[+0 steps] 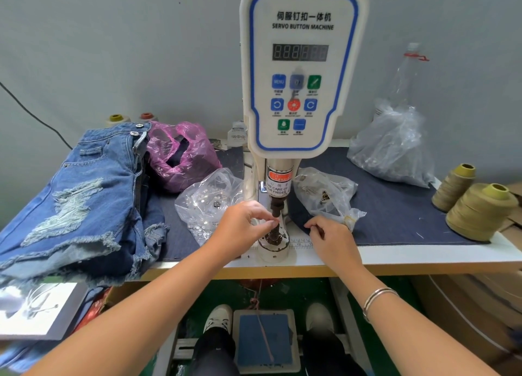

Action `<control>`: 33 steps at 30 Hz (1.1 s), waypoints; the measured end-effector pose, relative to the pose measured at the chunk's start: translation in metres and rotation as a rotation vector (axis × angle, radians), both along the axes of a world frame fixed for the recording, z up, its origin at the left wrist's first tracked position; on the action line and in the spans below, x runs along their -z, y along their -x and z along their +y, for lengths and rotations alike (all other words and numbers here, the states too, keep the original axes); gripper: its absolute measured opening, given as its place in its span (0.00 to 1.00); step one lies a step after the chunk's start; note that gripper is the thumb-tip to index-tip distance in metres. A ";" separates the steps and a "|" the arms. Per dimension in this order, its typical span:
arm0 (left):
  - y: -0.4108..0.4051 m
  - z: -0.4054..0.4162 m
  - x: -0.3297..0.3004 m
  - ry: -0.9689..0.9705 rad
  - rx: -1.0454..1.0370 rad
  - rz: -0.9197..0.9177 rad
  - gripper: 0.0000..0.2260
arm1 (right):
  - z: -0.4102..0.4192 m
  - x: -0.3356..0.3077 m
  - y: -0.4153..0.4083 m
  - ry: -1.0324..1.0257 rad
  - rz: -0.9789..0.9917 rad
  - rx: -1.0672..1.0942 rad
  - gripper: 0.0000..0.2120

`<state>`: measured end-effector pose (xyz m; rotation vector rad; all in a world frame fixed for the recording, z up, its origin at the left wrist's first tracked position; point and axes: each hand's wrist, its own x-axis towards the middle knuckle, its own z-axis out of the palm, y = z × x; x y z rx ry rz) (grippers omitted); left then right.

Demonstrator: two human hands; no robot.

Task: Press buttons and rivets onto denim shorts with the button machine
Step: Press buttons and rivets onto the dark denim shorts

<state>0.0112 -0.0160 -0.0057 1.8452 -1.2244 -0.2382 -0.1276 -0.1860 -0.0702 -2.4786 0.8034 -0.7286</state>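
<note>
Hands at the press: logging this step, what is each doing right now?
Left hand: fingertips pinched at the lower die; contents hidden.
Right hand: curled, holding nothing visible.

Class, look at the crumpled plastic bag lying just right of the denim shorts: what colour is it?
Pink-purple and translucent; the plastic bag shows best in the head view.

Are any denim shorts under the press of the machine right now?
No, the denim shorts lie piled at the left of the table, and only the left hand is at the press.
</note>
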 end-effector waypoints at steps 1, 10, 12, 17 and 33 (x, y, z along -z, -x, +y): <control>0.000 0.000 0.000 -0.001 -0.002 0.015 0.03 | 0.000 0.000 0.000 0.001 0.000 -0.001 0.08; 0.001 0.001 0.002 0.007 -0.031 0.049 0.04 | 0.002 -0.001 0.000 0.025 -0.013 -0.006 0.08; 0.000 0.001 0.004 0.015 -0.035 0.049 0.05 | 0.002 -0.002 0.001 0.021 -0.017 -0.007 0.08; -0.004 0.001 0.010 0.068 -0.033 0.148 0.08 | 0.004 -0.003 0.002 0.016 -0.019 -0.013 0.08; -0.030 -0.007 0.052 -0.186 -0.466 -0.249 0.15 | -0.017 -0.068 -0.001 0.127 -0.231 -0.047 0.04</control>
